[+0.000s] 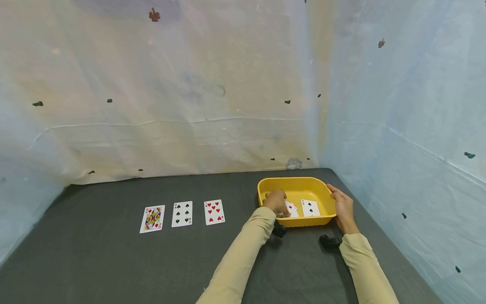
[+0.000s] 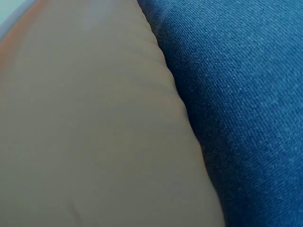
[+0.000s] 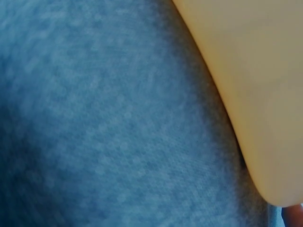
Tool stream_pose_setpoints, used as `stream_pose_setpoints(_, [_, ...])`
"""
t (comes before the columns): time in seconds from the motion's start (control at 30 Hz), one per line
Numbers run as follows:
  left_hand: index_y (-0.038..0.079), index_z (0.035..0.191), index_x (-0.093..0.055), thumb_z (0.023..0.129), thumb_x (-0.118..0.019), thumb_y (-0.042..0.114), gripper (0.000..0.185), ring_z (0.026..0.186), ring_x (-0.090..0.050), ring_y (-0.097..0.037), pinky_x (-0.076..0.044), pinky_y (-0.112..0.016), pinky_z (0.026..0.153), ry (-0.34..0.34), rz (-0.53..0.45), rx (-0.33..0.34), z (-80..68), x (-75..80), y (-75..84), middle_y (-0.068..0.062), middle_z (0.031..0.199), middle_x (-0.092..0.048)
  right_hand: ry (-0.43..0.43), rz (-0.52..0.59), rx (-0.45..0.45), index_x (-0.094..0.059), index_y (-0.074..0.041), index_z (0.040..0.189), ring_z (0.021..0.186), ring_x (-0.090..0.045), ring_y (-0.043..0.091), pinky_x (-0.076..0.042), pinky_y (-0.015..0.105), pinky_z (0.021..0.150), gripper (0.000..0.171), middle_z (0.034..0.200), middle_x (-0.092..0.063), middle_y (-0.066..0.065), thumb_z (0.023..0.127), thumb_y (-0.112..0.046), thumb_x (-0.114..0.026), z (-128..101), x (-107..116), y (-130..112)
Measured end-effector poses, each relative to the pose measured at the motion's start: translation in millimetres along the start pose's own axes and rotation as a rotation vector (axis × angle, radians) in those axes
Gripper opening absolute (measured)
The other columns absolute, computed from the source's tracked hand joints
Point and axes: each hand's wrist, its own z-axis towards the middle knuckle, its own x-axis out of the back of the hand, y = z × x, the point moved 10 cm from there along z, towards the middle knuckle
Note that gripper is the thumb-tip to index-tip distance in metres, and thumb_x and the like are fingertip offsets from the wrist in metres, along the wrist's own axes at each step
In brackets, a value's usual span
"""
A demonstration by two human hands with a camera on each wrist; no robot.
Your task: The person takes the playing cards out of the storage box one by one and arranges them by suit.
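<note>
Tabletop (image 1: pixel 114 261): dark cloth-covered surface, carrying every item listed, backed by pale draped sheeting.

Yellow tray (image 1: pixel 300 185): the landmark, sitting at the far right part of the tabletop; shallow, with rounded corners. Its wall is filling much of both wrist views (image 2: pixel 94 132) (image 3: pixel 255 71), so those views are showing only plastic and cloth.

Right hand (image 1: pixel 343 207): lying flat against the tray's right rim, fingers straight, apparently steadying the tray; grip wide, holding nothing.

Left hand (image 1: pixel 276 202): reaching into the tray's left half, fingers curling down onto a red-suited card (image 1: pixel 292 208). Whether the grip is pinching it or only pressing on it cannot be told; the hand is covering most of the card.

Spade card (image 1: pixel 310 207): lying face up inside the tray, just right of the red-suited card, untouched.

Row of three cards, well left of the tray, face up and apart, seemingly dealt out side by side: seven of hearts (image 1: pixel 214 212) nearest, black card (image 1: pixel 182 213) next, its suit too small to read, queen (image 1: pixel 152 218) farthest.
</note>
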Motion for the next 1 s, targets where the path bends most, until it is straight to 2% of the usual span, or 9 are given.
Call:
stream_pose_setpoints(0.3, [0.009, 0.116, -0.066, 0.070, -0.089, 0.012, 0.051, 0.096, -0.044, -0.027, -0.039, -0.038, 0.079, -0.001, -0.018, 0.006, -0.8, 1.8, -0.5, -0.004, 0.108, -0.060, -0.002, -0.007, 0.001, -0.047, -0.002, 0.142, 0.133, -0.041, 0.026, -0.041, 0.030, 0.099, 0.041, 0.148, -0.041, 0.014, 0.102, -0.010, -0.038, 1.2, 1.2, -1.0])
stream_pose_setpoints(0.67, [0.008, 0.080, -0.069, 0.074, -0.085, 0.014, 0.018, 0.089, -0.046, -0.025, -0.040, -0.034, 0.070, 0.003, -0.018, -0.006, 0.6, 3.9, -1.2, 0.000, 0.084, -0.058, 0.001, -0.008, 0.004, -0.047, -0.002, 0.142, 0.132, -0.042, 0.026, -0.044, 0.025, 0.095, 0.041, 0.148, -0.041, 0.013, 0.103, -0.010, -0.038, -0.4, 1.2, -1.3])
stream_pose_setpoints(0.83, [0.008, 0.081, -0.072, 0.074, -0.085, 0.012, 0.016, 0.090, -0.046, -0.026, -0.042, -0.034, 0.071, -0.001, -0.049, -0.002, 1.5, 3.2, -2.9, -0.001, 0.086, -0.059, 0.004, 0.002, 0.003, -0.048, -0.002, 0.141, 0.130, -0.044, 0.026, -0.046, 0.022, 0.092, 0.041, 0.147, -0.042, 0.014, 0.102, -0.010, -0.039, -0.4, 0.8, -0.7])
stream_pose_setpoints(1.0, [0.006, 0.086, -0.072, 0.073, -0.086, 0.012, 0.020, 0.093, -0.047, -0.027, -0.042, -0.037, 0.077, 0.006, -0.069, 0.007, 1.0, 5.2, -4.3, -0.003, 0.089, -0.059, 0.009, -0.001, 0.003, -0.048, -0.002, 0.141, 0.131, -0.043, 0.026, -0.042, 0.027, 0.097, 0.041, 0.147, -0.042, 0.013, 0.102, -0.009, -0.038, 0.1, 0.0, -0.2])
